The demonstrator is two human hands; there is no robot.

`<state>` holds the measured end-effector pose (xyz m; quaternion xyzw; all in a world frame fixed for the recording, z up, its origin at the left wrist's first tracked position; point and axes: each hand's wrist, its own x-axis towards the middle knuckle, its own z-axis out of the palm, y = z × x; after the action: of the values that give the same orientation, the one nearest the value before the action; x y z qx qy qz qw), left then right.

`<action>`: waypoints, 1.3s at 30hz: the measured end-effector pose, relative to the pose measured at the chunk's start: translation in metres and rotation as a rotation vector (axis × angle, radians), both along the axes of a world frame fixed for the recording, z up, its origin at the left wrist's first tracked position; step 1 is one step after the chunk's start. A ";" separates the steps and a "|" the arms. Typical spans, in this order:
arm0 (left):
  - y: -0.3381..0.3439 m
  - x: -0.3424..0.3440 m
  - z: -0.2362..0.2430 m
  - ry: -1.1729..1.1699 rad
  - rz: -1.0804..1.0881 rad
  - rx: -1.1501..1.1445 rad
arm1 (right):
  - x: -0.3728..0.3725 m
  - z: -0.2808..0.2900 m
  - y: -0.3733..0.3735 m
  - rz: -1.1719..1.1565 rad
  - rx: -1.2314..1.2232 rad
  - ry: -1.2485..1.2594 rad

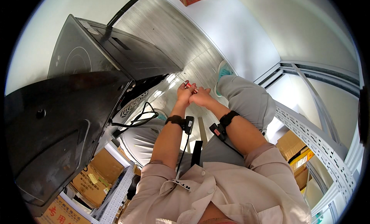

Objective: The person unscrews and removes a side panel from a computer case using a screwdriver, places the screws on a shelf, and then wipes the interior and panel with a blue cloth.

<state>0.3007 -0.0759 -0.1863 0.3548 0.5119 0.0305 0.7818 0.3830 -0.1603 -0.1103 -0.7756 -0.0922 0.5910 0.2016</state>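
the left hand and right hand meet, fingers closed around a small red tool near the corner of the black appliance, above the grey floor; a black cable loops near the left knee.

Looks like a storeroom or workshop, judging by perforated white metal shelving right of the hands, brown cardboard boxes either side, black-cased machine left.

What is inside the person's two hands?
A slim red object shows where the left hand and right hand meet. The hands cover part of it, so its full shape cannot be seen.
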 end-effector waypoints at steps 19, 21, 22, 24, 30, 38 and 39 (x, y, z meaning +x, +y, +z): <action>0.002 -0.002 -0.012 0.340 -0.129 0.195 | -0.001 0.002 -0.001 -0.015 0.024 0.026; 0.000 0.003 -0.003 0.316 -0.091 0.187 | 0.001 0.008 -0.001 -0.024 0.021 0.006; -0.001 0.005 0.002 0.284 -0.060 0.166 | 0.000 0.004 -0.002 -0.053 0.000 0.008; -0.005 0.006 0.003 0.206 0.038 0.096 | 0.001 0.008 0.000 -0.051 -0.024 0.028; -0.009 0.002 -0.006 -0.004 0.175 -0.040 | 0.002 0.008 0.000 -0.021 -0.063 0.072; -0.003 0.016 0.014 0.210 0.034 0.085 | 0.000 -0.018 -0.005 -0.167 -0.073 0.007; -0.002 0.014 0.007 0.255 0.007 0.114 | 0.000 -0.017 -0.005 -0.174 -0.076 0.030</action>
<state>0.3150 -0.0777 -0.1794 0.3980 0.6056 0.0170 0.6889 0.3829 -0.1652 -0.1268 -0.7790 0.0011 0.5858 0.2237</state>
